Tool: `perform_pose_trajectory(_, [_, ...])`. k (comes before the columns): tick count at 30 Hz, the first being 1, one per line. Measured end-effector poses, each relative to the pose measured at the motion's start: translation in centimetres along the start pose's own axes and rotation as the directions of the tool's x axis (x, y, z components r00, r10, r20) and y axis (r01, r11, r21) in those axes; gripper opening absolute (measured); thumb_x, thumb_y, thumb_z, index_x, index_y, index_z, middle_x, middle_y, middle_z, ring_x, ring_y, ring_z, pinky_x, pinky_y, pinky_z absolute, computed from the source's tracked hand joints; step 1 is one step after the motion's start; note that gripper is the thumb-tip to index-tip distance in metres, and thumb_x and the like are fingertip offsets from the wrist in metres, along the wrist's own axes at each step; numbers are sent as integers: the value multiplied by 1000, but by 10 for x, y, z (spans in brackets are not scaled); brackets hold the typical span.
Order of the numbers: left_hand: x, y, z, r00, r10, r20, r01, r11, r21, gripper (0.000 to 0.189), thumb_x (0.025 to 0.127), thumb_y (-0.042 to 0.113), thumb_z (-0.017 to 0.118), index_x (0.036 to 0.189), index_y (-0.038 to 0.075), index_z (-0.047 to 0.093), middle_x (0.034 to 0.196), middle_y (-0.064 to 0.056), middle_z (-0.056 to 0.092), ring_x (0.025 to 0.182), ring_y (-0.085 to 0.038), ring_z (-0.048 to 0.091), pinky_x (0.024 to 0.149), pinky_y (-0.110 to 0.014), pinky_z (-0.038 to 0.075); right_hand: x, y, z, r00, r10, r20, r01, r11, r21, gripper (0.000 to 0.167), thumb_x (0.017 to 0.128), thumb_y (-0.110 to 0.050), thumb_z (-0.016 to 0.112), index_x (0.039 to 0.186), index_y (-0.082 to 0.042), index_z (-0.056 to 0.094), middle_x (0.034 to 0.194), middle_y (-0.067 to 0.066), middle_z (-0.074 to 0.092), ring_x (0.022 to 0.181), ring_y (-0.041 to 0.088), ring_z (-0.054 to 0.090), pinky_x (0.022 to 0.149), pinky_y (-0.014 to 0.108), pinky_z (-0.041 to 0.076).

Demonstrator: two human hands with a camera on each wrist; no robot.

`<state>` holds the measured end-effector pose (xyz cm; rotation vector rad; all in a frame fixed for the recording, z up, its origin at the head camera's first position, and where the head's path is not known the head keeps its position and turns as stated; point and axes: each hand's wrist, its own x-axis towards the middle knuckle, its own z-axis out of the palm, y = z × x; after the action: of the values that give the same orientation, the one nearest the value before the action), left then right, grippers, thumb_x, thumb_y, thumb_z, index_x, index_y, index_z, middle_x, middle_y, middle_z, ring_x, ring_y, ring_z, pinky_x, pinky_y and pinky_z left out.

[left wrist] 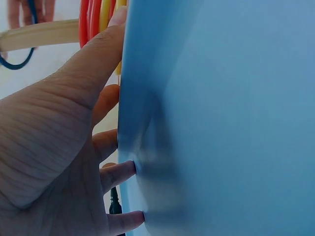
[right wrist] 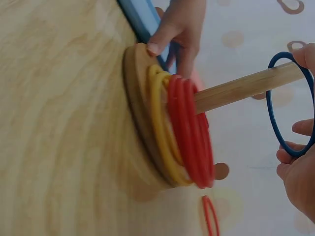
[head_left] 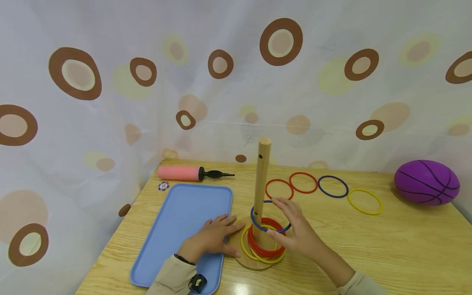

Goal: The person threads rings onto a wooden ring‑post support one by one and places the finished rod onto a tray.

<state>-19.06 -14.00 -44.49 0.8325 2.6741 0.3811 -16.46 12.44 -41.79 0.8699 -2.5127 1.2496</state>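
My right hand (head_left: 300,231) holds a blue ring (right wrist: 270,105) between thumb and fingers. The ring circles the upright wooden post (head_left: 262,172), above a stack of red rings (right wrist: 189,137) and yellow rings (right wrist: 158,115). Those stacked rings lie around the foot of the post on its round wooden base (head_left: 246,262). My left hand (head_left: 215,237), fingers spread, rests at the base's left side and over the right edge of a blue tray (head_left: 184,213). In the left wrist view, its thumb reaches toward the stacked rings.
Behind the post lie two red rings (head_left: 303,192), another blue ring (head_left: 333,197) and a yellow ring (head_left: 365,212). A purple ball (head_left: 427,182) sits far right. Beyond the tray are a pink hand pump (head_left: 179,173) and a chip (head_left: 163,186). A patterned curtain (head_left: 236,98) hangs behind.
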Motion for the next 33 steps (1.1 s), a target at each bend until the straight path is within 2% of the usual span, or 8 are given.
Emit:
perform_pose_trajectory(8, [0, 2, 0, 1000, -6, -4, 6, 1000, -12, 81, 78, 53, 71, 147, 25, 39, 152, -9, 32, 140, -35, 24, 102, -63, 26, -13, 15, 15, 998, 46, 53, -47, 999, 19, 71, 84, -21, 72, 141, 2, 37, 142, 24, 33, 127, 41, 31, 88, 67, 38])
perform_pose_trajectory(15, [0, 1, 2, 1000, -3, -5, 3, 1000, -4, 81, 78, 54, 70, 147, 26, 38, 152, -8, 32, 140, -35, 24, 101, -62, 27, -23, 24, 24, 987, 113, 112, -113, 994, -7, 78, 84, -35, 72, 144, -1, 35, 146, 22, 30, 131, 41, 31, 94, 62, 38])
perform_pose_trajectory(20, [0, -1, 4, 1000, -4, -1, 4, 1000, -3, 81, 78, 54, 69, 147, 27, 38, 152, -7, 31, 140, -34, 24, 102, -62, 27, -26, 27, 25, 985, 106, 134, -106, 994, -6, 83, 84, -37, 72, 145, 1, 32, 149, 21, 28, 133, 43, 31, 96, 61, 36])
perform_pose_trajectory(26, [1, -1, 4, 1000, 0, -8, 0, 1000, -3, 81, 77, 54, 70, 147, 27, 38, 152, -8, 32, 140, -34, 24, 101, -62, 27, -28, 31, 26, 980, 120, 159, -125, 992, 22, 87, 83, -37, 73, 146, 3, 29, 149, 20, 26, 132, 38, 35, 97, 57, 37])
perform_pose_trajectory(33, [0, 0, 3, 1000, 1, -14, -1, 1000, 11, 82, 77, 53, 71, 147, 26, 38, 151, -8, 32, 139, -35, 25, 101, -62, 28, -29, 31, 27, 982, 105, 158, -108, 994, 5, 86, 84, -37, 72, 145, 4, 29, 147, 22, 28, 129, 38, 39, 95, 56, 39])
